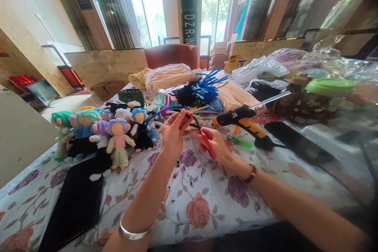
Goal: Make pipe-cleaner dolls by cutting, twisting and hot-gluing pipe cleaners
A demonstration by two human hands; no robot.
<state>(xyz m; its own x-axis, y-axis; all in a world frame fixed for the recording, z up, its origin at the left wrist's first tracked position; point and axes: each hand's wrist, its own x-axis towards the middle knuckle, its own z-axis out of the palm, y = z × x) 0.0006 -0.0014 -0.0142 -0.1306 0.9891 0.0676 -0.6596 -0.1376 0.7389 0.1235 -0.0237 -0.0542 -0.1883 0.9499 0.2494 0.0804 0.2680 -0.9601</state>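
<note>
My left hand [175, 132] is raised over the floral tablecloth, its thumb and fingers pinched on a short black pipe cleaner piece [188, 115]. In my right hand [217, 143] are scissors with red handles [210, 149]; their dark blades point up toward the left fingertips. Whether the blades touch the black piece I cannot tell. A blue pipe cleaner [156, 113] curves just behind my left hand. Small black clippings [191, 184] are scattered on the cloth beneath both hands.
Several pipe cleaner dolls [118, 138] stand at the left, behind a black tablet-like slab [75, 201]. A glue gun [246, 124] and a green-handled tool [240, 142] lie at the right. Blue pipe cleaner bundles [211, 86] and plastic bags [260, 67] fill the back.
</note>
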